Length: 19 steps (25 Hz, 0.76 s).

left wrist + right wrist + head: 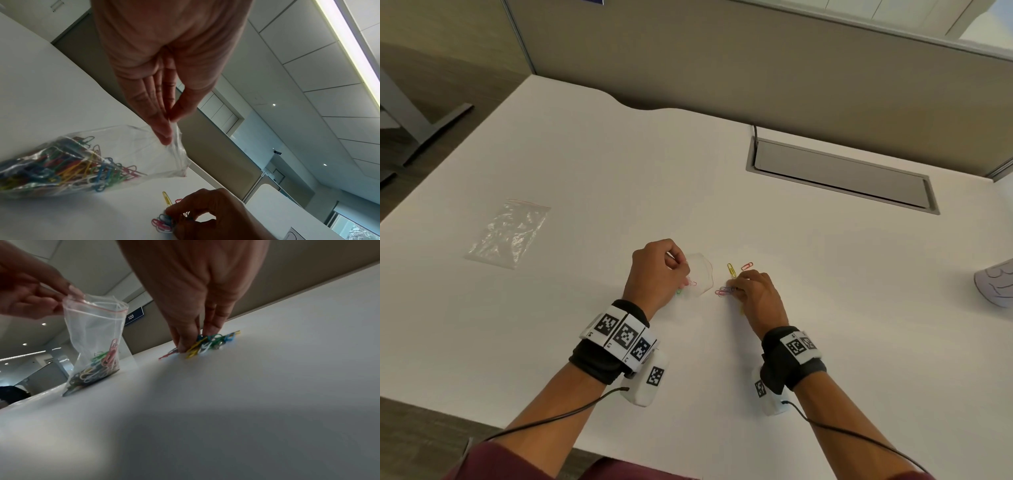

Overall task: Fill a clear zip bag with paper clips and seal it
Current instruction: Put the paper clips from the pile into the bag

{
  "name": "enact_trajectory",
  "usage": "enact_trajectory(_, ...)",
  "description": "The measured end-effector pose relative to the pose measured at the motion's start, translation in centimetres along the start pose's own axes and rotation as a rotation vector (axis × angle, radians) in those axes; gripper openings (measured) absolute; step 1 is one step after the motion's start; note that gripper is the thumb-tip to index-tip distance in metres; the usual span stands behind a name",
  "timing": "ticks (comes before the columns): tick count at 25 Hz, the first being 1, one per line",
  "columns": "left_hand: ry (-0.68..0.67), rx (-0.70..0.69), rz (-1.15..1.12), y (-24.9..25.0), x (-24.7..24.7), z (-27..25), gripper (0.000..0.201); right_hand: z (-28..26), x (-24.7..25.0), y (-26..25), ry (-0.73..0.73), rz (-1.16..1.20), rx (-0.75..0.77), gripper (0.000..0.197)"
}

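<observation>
A small clear zip bag (700,272) (127,155) (96,331) with a red-lined mouth stands on the white table (722,359), partly filled with coloured paper clips (98,368). My left hand (659,270) (164,113) pinches the rim of its open mouth between thumb and fingers. To its right my right hand (751,291) (195,337) gathers a small pile of loose paper clips (726,291) (207,342) (162,222) against the table, fingertips curled round them. A yellow clip (731,270) and a red clip (747,266) lie just beyond.
A second clear zip bag (508,233) lies flat at the table's left. A grey cable hatch (842,174) is set into the tabletop at the back right. A pale object (996,284) sits at the right edge. A partition wall runs behind the table.
</observation>
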<state>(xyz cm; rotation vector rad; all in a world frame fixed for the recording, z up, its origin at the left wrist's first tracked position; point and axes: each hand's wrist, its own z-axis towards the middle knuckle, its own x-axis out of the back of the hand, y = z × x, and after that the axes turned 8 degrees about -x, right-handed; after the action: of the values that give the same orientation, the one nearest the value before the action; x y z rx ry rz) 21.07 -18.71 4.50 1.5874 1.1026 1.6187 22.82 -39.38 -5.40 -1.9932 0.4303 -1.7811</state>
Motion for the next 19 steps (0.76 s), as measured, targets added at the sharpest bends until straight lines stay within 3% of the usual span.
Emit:
enact_trajectory(6, 0.004, -0.026, 0.063, -0.1, -0.2, 0.0, 0.004, 0.7, 0.7, -0.3, -0.030, -0.048, -0.038, 0.012)
enact_trajectory(12, -0.009, -0.021, 0.067, -0.1, -0.3, 0.1, 0.004, 0.9, 3.1, -0.6, -0.012, 0.394, -0.317, 0.006)
enact_trajectory(19, -0.007, -0.016, 0.053, 0.0, -0.4, 0.1, 0.003, 0.9, 6.8, -5.0, -0.258, 0.676, -0.198, 0.007)
